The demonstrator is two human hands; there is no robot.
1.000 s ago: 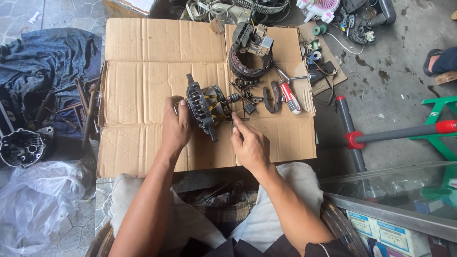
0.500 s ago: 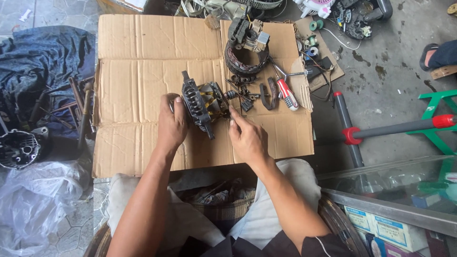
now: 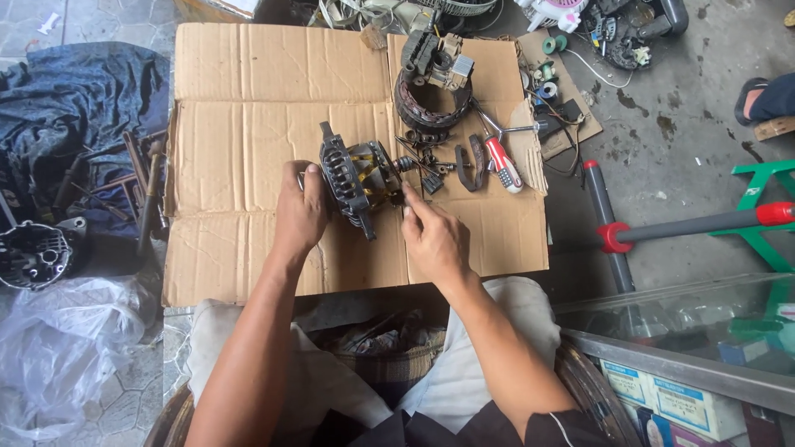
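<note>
A dark alternator rotor assembly [image 3: 358,178] with yellowish windings lies on a flattened cardboard sheet [image 3: 248,108]. My left hand [image 3: 300,211] grips its left end plate. My right hand [image 3: 434,236] is at its right side, fingertips touching the shaft end. Just beyond lie small dark screws and parts [image 3: 426,161], a curved dark piece [image 3: 474,163] and a red-handled screwdriver [image 3: 502,161].
A stator ring with a grey part on top [image 3: 432,87] sits at the far edge of the cardboard. A dark metal housing [image 3: 37,252] and blue cloth [image 3: 74,99] lie left. A red-and-grey bar [image 3: 704,223], green frame [image 3: 766,194] and glass case [image 3: 687,331] stand right.
The view has shifted slightly. My right hand has moved a little forward toward the rotor's shaft end; my left hand keeps its grip on the end plate.
</note>
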